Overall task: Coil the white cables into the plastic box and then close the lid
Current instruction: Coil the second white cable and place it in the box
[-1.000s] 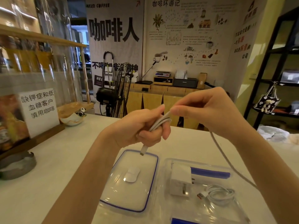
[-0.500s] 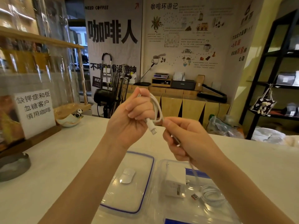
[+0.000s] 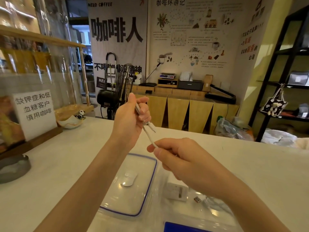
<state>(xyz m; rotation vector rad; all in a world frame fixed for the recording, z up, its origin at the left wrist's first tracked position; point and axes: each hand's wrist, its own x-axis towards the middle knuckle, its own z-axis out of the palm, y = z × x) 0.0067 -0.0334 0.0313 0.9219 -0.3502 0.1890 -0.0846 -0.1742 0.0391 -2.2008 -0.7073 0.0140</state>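
A white cable [image 3: 148,133] is held up above the counter between both hands. My left hand [image 3: 132,118] grips its gathered loops, with a plug end sticking out below the fingers. My right hand [image 3: 177,156] pinches the strand lower down and to the right. Below them the clear lid [image 3: 133,185] with a blue rim lies flat on the counter. The clear plastic box [image 3: 200,213] sits to its right, holding a white charger [image 3: 175,191] and another coiled white cable [image 3: 215,203] with a USB plug, partly hidden by my right arm.
A grey ashtray [image 3: 13,168] and a sign on a wooden stand [image 3: 35,113] are at the counter's left. A small bowl with a panda figure [image 3: 71,121] sits behind them. The counter's far edge [image 3: 209,136] runs behind my hands.
My right hand came down from beside the left and now pinches the strand below it. The left hand has turned so the plug points down and right.
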